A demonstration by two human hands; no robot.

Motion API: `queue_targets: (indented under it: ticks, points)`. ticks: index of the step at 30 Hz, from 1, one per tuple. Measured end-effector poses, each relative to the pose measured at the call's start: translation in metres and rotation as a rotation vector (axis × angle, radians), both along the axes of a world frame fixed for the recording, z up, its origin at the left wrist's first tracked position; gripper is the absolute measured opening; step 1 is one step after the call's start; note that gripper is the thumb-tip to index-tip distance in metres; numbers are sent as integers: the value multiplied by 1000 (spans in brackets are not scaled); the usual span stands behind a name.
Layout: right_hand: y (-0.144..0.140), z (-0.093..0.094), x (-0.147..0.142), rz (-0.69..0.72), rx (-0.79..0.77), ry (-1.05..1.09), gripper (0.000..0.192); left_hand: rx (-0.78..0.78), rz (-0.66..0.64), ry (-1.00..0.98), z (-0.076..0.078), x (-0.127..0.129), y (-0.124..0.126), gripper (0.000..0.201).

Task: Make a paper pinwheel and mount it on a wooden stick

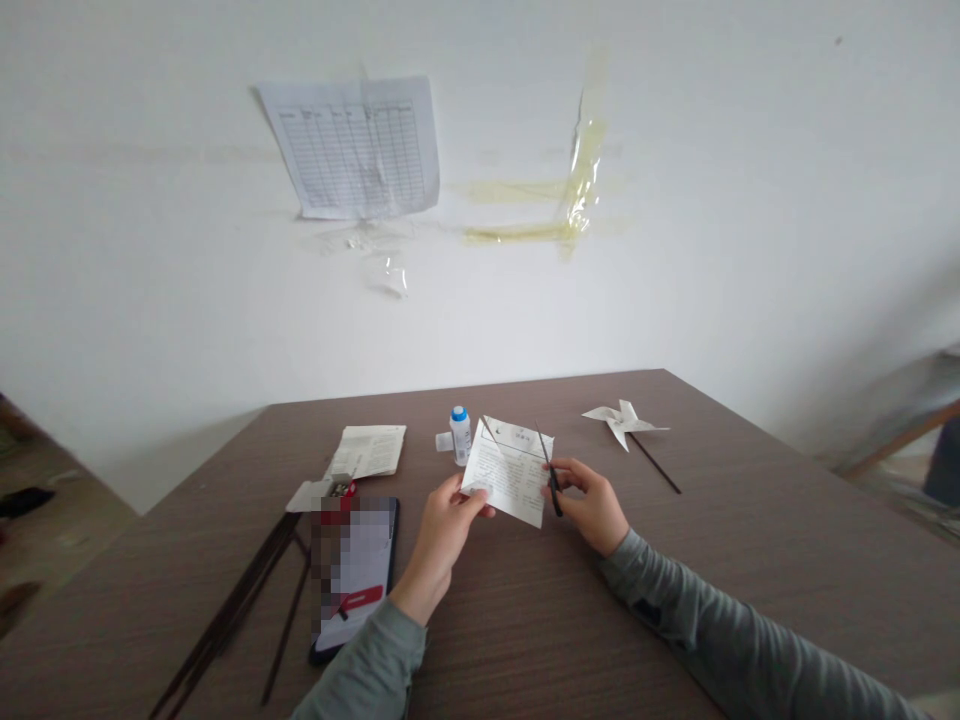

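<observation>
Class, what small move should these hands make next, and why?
Probably the left hand should turn the paper so its lower-right corner meets the scissors: that corner looks uncut, a slit seems to show at the top-left one, and the right hand holds them at the paper's right edge.

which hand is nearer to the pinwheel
Right. The right hand is on the near left side of the pinwheel; the left hand is farther left, holding the paper.
</observation>
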State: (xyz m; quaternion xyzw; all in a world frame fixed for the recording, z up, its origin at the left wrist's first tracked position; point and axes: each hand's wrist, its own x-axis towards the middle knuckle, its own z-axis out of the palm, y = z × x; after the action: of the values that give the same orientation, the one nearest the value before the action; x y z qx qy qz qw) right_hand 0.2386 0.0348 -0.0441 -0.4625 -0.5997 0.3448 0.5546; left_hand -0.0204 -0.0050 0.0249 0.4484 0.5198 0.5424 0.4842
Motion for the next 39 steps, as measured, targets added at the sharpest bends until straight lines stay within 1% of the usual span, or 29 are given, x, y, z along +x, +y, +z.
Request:
queue_targets:
  ticks: [5,10,13,18,24,28,33,39]
  points:
    - [0,3,-1,-29,-21,33,54,-5,12,-71,-5,1,-4,41]
    - [0,4,-4,-52,-51,109,59,-65,-90,-78,-8,11,-9,48]
    - [-3,4,-7,-48,-48,112,59,-76,-120,-74,-11,15,-12,52]
    - [-9,7,-12,-31,-34,94,59,-50,-110,-84,-16,18,-12,41]
    - [-11,10,-14,-47,-18,77,66,-27,-31,-83,-16,19,-7,25]
    - [-12,10,-15,-38,-16,78,68,-22,-5,-55,-17,20,-5,26]
    - [-11,9,-15,-19,-43,115,63,26,11,-7,-17,17,-3,27]
    - [-11,9,-13,88,-162,148,65,86,80,17,-13,7,-4,33]
